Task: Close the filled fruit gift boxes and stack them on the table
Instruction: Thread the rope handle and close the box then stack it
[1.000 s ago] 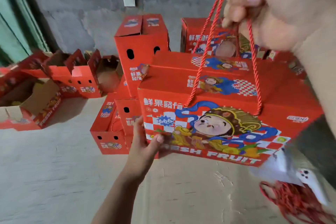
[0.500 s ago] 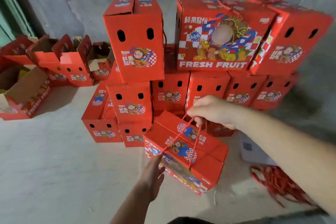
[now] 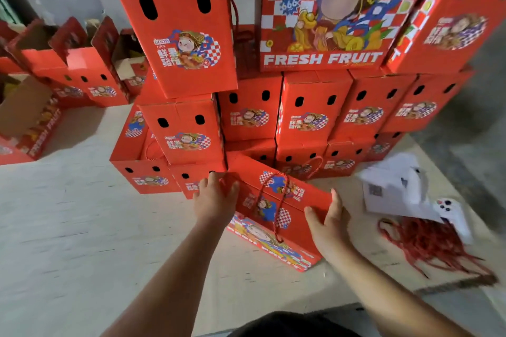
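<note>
Neither hand has a closed grip: the left hand (image 3: 216,201) lies flat with straight fingers on the left end of a closed red cardboard fruit gift box with cartoon print and a red cord handle (image 3: 276,213), while the right hand (image 3: 327,217) presses open against its right end. The box rests askew on the pale tabletop (image 3: 82,227), touching the foot of the stack of matching red boxes (image 3: 315,117) toward the far edge. The step looks like squaring it into place; next, both hands probably need to push it flush against the stack.
</note>
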Demonstrator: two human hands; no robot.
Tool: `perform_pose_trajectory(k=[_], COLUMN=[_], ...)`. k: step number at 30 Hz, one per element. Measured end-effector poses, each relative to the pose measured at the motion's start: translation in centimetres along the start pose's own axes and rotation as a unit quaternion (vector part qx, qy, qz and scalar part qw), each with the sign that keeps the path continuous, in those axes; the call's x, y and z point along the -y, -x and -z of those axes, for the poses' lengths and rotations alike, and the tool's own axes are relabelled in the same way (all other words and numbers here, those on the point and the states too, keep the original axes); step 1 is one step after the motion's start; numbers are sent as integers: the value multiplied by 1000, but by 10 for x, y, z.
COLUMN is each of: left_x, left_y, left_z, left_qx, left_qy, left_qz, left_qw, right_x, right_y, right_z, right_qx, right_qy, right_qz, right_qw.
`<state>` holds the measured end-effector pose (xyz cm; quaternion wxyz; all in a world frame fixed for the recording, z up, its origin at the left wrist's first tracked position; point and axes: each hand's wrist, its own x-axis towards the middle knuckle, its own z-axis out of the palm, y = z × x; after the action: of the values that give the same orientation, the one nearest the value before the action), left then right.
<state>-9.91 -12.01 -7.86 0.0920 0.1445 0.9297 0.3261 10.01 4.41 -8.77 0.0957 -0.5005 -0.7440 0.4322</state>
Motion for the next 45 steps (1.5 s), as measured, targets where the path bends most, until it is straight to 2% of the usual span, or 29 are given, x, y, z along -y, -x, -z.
perform_pose_trajectory(k=[2, 4, 6, 8, 10, 12, 14, 16, 18, 19, 21, 22, 25, 28, 33, 35, 39, 45], left_x=[11, 20, 22, 20, 20, 20, 20, 23, 28, 31, 35, 37, 35, 29, -2, -24, -71, -150], left_y=[0, 1, 7, 13, 10, 8, 11, 19, 31, 37, 48, 53, 73, 93, 105, 98, 81, 78], left_z=[5, 5, -1, -9, -13, -10, -5, -1, 3, 4, 6, 6, 0, -10, -23, -26, -35, -85], left_qx=[2, 67, 129, 138, 129, 140, 157, 188, 238, 259, 270, 265, 236, 209, 227, 226, 243, 271], left_qy=[-41, -76, 10, 103, 112, 122, 207, 327, 412, 434, 449, 456, 497, 527, 552, 562, 534, 520], left_qz=[30, 54, 80, 91, 80, 77, 88, 122, 147, 151, 151, 152, 178, 190, 152, 122, 56, 30], left_qw=[999, 993, 988, 981, 982, 980, 962, 918, 867, 849, 838, 836, 815, 802, 788, 786, 808, 810], right_x=[-7, -10, -11, -10, -8, -7, -6, -7, -16, -23, -28, -26, -7, 16, 17, 12, -5, -37], right_y=[-3, -16, -26, -29, -27, -25, -24, -18, -3, 4, 16, 15, -9, -28, -39, -38, -34, -53], right_z=[3, 15, 25, 28, 28, 27, 30, 32, 32, 34, 39, 42, 49, 54, 86, 102, 138, 216], right_qx=[-3, 9, 26, 29, 27, 30, 34, 46, 70, 94, 159, 177, 154, 97, 37, 19, -26, -63], right_qy=[-3, 35, 67, 86, 94, 75, 16, -92, -200, -213, -193, -192, -208, -109, -53, -66, -141, -231], right_qz=[30, 60, 81, 91, 93, 88, 71, 17, -111, -182, -268, -277, -218, -126, -68, -61, -63, -63], right_qw=[1000, 998, 994, 992, 991, 993, 997, 995, 971, 955, 930, 925, 941, 981, 996, 996, 988, 969])
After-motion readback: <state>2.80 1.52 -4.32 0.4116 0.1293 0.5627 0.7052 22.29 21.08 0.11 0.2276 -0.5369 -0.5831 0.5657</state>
